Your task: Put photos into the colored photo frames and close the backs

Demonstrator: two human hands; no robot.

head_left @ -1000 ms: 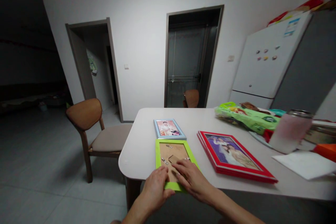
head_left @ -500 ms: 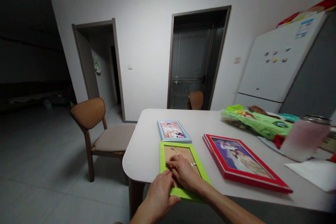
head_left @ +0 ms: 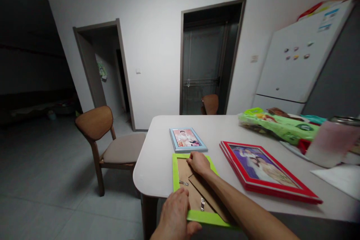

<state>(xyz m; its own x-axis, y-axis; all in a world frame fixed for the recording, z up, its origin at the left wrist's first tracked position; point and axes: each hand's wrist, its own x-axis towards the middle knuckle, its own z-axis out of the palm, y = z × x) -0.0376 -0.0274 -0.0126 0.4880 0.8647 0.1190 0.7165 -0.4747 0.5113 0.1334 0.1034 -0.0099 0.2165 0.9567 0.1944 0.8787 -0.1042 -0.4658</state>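
A lime-green picture frame point(head_left: 176, 172) lies face down on the white table point(head_left: 157, 150), its brown backing board and metal clips showing. My left hand point(head_left: 176, 213) rests on the frame's near edge, thumb over the rim and fingers bent against the backing. My right hand point(head_left: 199, 162) reaches to the frame's far edge, fingers curled at the top of the backing board; whether it pinches a clip is hidden. A small light-blue framed photo point(head_left: 187, 138) lies just beyond. A stack of red framed photos point(head_left: 267, 168) lies to the right.
A wooden chair point(head_left: 107, 138) stands left of the table. A green packet point(head_left: 278, 125), a pink jar point(head_left: 330, 140) and white paper point(head_left: 337, 178) sit at the right. A white fridge point(head_left: 295, 60) and two dark doorways stand behind.
My right hand moved from the middle of the backing board up to the frame's far edge. My left hand slid back toward the near edge. The view shifted slightly.
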